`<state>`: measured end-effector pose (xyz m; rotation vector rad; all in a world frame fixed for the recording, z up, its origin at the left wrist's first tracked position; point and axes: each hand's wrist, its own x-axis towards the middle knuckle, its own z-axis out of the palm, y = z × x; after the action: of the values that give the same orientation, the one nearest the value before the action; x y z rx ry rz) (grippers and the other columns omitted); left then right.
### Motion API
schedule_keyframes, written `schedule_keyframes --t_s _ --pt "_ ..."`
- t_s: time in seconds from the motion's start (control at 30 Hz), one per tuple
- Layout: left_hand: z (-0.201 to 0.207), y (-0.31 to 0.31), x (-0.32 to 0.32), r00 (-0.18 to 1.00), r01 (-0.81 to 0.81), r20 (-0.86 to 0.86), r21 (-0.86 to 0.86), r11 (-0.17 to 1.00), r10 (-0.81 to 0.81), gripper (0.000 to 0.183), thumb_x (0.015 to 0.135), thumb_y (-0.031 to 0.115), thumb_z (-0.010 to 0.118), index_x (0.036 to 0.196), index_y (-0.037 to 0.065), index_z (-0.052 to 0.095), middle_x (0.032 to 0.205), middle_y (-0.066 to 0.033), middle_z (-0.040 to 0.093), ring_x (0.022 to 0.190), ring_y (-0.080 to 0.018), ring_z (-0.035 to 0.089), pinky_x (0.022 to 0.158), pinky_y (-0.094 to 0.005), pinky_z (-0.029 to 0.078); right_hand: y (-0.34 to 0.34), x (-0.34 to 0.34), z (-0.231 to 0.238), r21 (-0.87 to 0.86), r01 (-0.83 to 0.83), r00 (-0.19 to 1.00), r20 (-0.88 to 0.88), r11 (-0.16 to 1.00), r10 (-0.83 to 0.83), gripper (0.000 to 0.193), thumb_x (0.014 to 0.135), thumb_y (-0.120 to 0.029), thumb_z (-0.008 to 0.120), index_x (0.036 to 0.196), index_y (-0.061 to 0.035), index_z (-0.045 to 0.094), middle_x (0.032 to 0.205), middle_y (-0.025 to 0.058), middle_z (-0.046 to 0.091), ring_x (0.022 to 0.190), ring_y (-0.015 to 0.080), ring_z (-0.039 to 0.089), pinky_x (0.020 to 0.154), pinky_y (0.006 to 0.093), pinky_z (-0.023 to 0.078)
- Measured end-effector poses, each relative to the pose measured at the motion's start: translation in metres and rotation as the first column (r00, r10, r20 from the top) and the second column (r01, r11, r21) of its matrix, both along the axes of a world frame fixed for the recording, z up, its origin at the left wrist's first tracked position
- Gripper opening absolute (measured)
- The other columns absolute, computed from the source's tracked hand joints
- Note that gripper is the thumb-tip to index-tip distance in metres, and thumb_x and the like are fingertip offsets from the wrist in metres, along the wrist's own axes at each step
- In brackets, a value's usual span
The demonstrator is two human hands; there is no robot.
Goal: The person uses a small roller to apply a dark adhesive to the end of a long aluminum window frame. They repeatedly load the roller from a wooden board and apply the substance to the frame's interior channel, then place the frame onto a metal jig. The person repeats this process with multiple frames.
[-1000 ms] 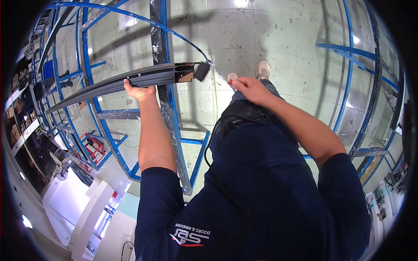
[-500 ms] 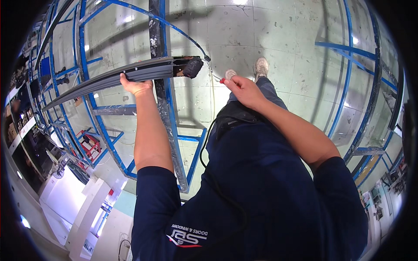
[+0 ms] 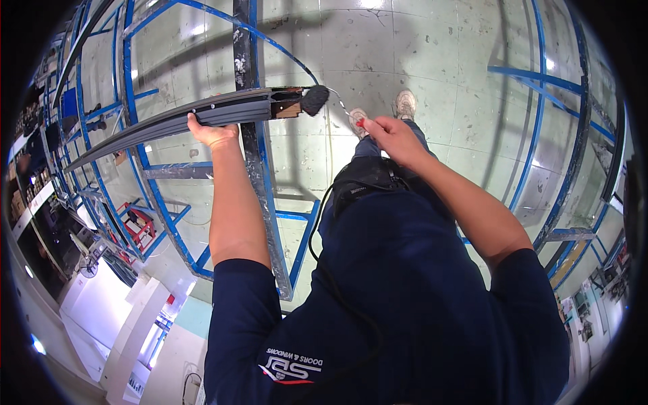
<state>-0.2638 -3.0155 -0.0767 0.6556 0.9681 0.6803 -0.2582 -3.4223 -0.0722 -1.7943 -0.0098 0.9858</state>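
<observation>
A long dark grey profile [image 3: 223,111] rests across a blue frame and reaches away to the left. My left hand [image 3: 214,133] is closed round its near side, thumb on the lower face. The fingers behind the profile are mostly hidden. My right hand [image 3: 398,140] grips the red handle of a small paint roller [image 3: 315,100]. Its fuzzy black head is at the right end of the profile, where a brown, open end section shows. Whether the two touch, I cannot tell. A bent wire rod joins roller head and handle.
Blue metal racks [image 3: 256,162] stand on the left, and another blue rack [image 3: 540,81] stands on the right. Pale, stained floor tiles [image 3: 459,40] lie under my shoes [image 3: 405,104]. A red object [image 3: 140,223] sits low among the left racks.
The roller has moved right with my right hand, from over the profile's end to its edge, and more of the brown end section shows. My left hand stays on the profile.
</observation>
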Motion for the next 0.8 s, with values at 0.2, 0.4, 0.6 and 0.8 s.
schedule_keyframes --t_s 0.2,0.4,0.6,0.8 --pt "-0.007 0.005 -0.003 0.999 0.044 0.000 0.036 0.998 -0.044 0.054 0.093 0.051 0.047 0.122 0.006 0.056 0.113 -0.0174 0.064 0.105 -0.0385 0.065 0.099 -0.0583 0.052 -0.011 0.003 0.006 -0.027 -0.136 0.989 -0.062 0.990 0.134 0.057 0.100 -0.049 0.058 0.075 0.0016 0.050 0.064 0.0098 0.043 0.062 0.0177 0.041 0.060 0.0392 0.038" --pt "-0.016 0.013 -0.005 0.999 0.035 0.029 0.036 0.999 -0.036 0.062 0.094 0.051 0.048 0.136 0.005 0.049 0.128 -0.0197 0.059 0.113 -0.0424 0.062 0.103 -0.0618 0.049 0.000 0.013 0.026 -0.137 -0.218 0.971 0.067 0.966 0.228 0.053 0.098 -0.052 0.058 0.080 -0.0021 0.061 0.070 0.0143 0.058 0.065 0.0269 0.055 0.062 0.0420 0.042" --pt "-0.013 0.012 -0.005 1.000 0.000 0.031 0.008 1.000 0.000 0.057 0.095 0.049 0.048 0.132 0.005 0.053 0.126 -0.0194 0.061 0.114 -0.0417 0.062 0.103 -0.0595 0.051 -0.012 0.045 0.059 -0.387 -0.310 0.867 0.259 0.868 0.425 0.051 0.095 -0.056 0.058 0.083 -0.0077 0.067 0.074 0.0126 0.066 0.074 0.0340 0.065 0.065 0.0446 0.048" --pt "-0.001 0.001 0.001 1.000 -0.017 0.009 0.029 0.999 0.017 0.051 0.096 0.046 0.048 0.128 0.008 0.059 0.128 -0.0124 0.063 0.116 -0.0343 0.062 0.105 -0.0561 0.049 0.015 0.082 0.072 -0.454 -0.453 0.680 0.381 0.767 0.627 0.044 0.094 -0.056 0.059 0.085 -0.0136 0.069 0.072 0.0099 0.069 0.072 0.0351 0.067 0.063 0.0471 0.049"
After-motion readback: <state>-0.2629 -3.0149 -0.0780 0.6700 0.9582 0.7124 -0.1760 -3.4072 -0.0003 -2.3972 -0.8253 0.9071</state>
